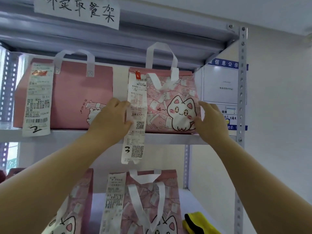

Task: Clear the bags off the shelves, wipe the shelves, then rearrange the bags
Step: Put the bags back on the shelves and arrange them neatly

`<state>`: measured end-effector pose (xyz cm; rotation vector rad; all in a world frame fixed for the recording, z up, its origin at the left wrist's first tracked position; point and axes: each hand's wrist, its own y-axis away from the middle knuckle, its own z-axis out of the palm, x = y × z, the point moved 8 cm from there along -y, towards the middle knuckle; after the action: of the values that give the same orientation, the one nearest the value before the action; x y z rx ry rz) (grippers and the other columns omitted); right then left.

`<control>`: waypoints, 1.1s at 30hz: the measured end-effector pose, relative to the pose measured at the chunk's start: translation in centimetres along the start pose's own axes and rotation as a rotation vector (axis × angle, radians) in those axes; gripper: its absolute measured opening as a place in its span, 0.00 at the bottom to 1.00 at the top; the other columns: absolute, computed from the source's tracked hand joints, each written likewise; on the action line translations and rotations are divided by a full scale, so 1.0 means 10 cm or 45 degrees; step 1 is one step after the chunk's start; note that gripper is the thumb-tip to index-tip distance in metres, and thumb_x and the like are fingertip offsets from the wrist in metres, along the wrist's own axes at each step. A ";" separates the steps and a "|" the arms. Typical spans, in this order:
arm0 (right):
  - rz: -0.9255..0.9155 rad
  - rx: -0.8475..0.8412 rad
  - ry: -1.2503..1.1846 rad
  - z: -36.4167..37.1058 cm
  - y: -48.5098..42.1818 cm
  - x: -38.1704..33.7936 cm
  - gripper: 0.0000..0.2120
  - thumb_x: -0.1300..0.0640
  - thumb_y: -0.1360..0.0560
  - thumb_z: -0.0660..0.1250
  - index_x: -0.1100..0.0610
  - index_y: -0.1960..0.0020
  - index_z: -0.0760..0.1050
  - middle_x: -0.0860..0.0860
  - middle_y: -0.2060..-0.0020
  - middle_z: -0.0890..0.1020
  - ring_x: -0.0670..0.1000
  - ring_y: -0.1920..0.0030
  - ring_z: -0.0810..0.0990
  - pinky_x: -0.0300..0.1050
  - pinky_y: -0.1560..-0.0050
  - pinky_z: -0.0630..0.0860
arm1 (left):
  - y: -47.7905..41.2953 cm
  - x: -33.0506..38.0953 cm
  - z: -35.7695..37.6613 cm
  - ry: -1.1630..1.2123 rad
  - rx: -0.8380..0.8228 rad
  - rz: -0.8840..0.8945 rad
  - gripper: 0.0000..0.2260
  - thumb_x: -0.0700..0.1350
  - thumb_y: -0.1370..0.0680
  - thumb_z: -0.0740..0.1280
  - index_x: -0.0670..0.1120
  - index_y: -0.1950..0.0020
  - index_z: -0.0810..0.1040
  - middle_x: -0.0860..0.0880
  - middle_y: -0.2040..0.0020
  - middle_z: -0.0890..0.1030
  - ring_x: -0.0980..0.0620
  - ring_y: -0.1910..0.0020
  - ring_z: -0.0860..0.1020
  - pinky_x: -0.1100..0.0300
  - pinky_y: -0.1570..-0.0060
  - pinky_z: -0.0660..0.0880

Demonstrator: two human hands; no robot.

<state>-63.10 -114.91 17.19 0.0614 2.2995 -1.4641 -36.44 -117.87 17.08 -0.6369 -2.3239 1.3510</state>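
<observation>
A pink cat-print bag (pixel 170 102) with white handles stands on the upper shelf (pixel 70 135) at the right. A long receipt marked 3 (pixel 135 132) hangs down its front. My left hand (pixel 112 118) holds the bag's left side, and my right hand (pixel 210 122) holds its right side. Left of it stands a plain pink bag (pixel 81 92) with a receipt marked 2 (pixel 38 100). On the lower shelf (pixel 194 201) stand two more pink cat bags, one in the middle (pixel 152 203) and one at the left (pixel 79 203) partly behind my left arm.
A yellow and black cloth (pixel 197 222) lies on the lower shelf at the right. A handwritten paper sign (pixel 77 10) is taped to the top beam. The perforated grey upright (pixel 241 92) bounds the rack's right side, with a blue-headed notice (pixel 221 83) on the wall behind.
</observation>
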 end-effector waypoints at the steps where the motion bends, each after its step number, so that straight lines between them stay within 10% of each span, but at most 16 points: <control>1: -0.035 0.048 -0.008 -0.06 0.03 -0.01 0.22 0.58 0.24 0.64 0.54 0.31 0.67 0.54 0.35 0.71 0.57 0.39 0.73 0.51 0.43 0.71 | 0.03 0.01 -0.04 0.004 0.026 0.008 0.25 0.47 0.25 0.68 0.44 0.30 0.67 0.44 0.41 0.70 0.46 0.49 0.74 0.52 0.46 0.72; 7: -0.322 0.240 -0.064 -0.31 0.45 -0.10 0.13 0.58 0.26 0.68 0.59 0.42 0.76 0.55 0.45 0.79 0.55 0.49 0.78 0.44 0.51 0.73 | 0.43 0.16 -0.18 0.046 0.158 0.157 0.18 0.46 0.28 0.70 0.44 0.39 0.75 0.48 0.49 0.73 0.52 0.54 0.70 0.54 0.53 0.74; 16: -0.543 -0.099 -0.052 0.14 1.46 0.04 0.08 0.56 0.26 0.66 0.58 0.50 0.78 0.51 0.56 0.82 0.51 0.59 0.79 0.44 0.63 0.76 | 1.49 0.21 0.27 0.140 -0.075 0.169 0.17 0.55 0.28 0.61 0.45 0.47 0.77 0.50 0.54 0.77 0.52 0.59 0.76 0.58 0.61 0.75; 33: 0.317 -1.022 0.193 1.67 2.63 1.07 0.27 0.56 0.24 0.62 0.59 0.30 0.55 0.57 0.43 0.73 0.58 0.49 0.76 0.49 0.57 0.74 | 2.82 -0.90 1.44 0.156 -0.626 -0.775 0.34 0.48 0.23 0.65 0.41 0.24 0.50 0.40 0.28 0.62 0.42 0.30 0.63 0.50 0.34 0.65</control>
<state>-60.92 -119.73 -15.28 0.2189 2.7079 -0.3649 -31.23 -120.77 -15.27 -0.0995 -2.4631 0.4649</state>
